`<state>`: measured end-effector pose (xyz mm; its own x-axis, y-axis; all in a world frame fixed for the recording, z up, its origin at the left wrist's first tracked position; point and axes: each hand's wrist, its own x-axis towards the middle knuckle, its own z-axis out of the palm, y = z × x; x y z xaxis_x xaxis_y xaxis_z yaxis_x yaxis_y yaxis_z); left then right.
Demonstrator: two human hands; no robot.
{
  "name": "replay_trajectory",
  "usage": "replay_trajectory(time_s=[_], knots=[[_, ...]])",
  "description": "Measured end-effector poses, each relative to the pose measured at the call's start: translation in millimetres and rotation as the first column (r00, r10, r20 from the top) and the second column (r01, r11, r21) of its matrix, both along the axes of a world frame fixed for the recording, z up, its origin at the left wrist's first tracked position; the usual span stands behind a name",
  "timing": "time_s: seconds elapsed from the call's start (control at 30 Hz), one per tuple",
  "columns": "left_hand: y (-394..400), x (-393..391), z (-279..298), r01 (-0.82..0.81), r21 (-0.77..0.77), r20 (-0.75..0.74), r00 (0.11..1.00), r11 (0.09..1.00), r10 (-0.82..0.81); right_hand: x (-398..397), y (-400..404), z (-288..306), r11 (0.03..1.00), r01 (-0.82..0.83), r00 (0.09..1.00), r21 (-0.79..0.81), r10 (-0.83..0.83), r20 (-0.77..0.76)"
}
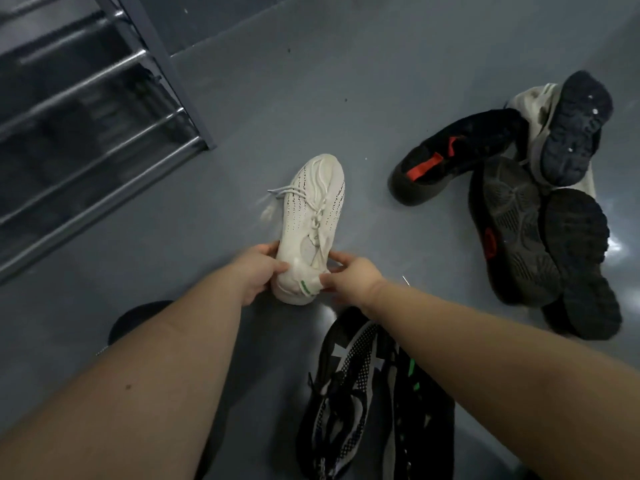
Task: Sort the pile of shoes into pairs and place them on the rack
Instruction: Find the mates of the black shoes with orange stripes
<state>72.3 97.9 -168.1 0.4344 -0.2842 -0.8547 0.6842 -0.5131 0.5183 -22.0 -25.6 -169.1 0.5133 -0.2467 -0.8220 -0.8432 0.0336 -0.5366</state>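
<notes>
**Pair the white shoe before racking**

Grey floor (346, 81), rack (86, 109) at its upper-left corner. Your left hand (258, 271) and right hand (349, 278) clasp the white shoe (313, 216) by its heel, mid-floor. Keep that grip; its mate probably lies under the pile (540, 202) at the floor's right edge.

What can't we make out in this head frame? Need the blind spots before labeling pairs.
- Rack, head view: motion-blurred and cut off by the left edge; shelf contents unreadable.
- Pale shoe in the pile: mostly buried under dark shoes; can't confirm it matches the white sneaker held by the left hand and right hand.
- Black shoes near bottom: crossed by the right forearm and cut off by the bottom edge; count unclear.
</notes>
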Motion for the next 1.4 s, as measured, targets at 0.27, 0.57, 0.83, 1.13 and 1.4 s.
replay_trajectory(time_s=[0.27,0.57,0.83,1.13,1.4], knots=[[-43.8,-15.4,-6.7,-0.073,0.34,0.352,0.934,0.938,-0.055,-12.9,-28.5,8.3,0.995,0.095,0.993,-0.015,-0.094,0.07],[-152.1,-80.8,22.2,0.304,0.27,0.604,0.685,0.914,-0.407,-107.2,-143.9,36.0,0.92,0.161,0.987,-0.357,-0.147,0.065],[-235.7,-159.6,0.9,0.416,-0.037,0.179,0.897,0.909,-0.404,-181.3,-209.8,39.6,0.745,0.014,0.994,-0.667,-0.08,-0.069],[-262.2,-189.2,-13.7,0.278,-0.15,-0.089,0.952,0.949,-0.293,-183.5,-221.2,25.4,0.803,0.126,0.982,-0.583,-0.186,-0.045],[-253.2,-184.0,-14.1,0.141,-0.179,-0.165,0.971,0.974,-0.171,-171.4,-223.9,33.7,0.793,0.496,0.864,-0.353,-0.491,0.111]])
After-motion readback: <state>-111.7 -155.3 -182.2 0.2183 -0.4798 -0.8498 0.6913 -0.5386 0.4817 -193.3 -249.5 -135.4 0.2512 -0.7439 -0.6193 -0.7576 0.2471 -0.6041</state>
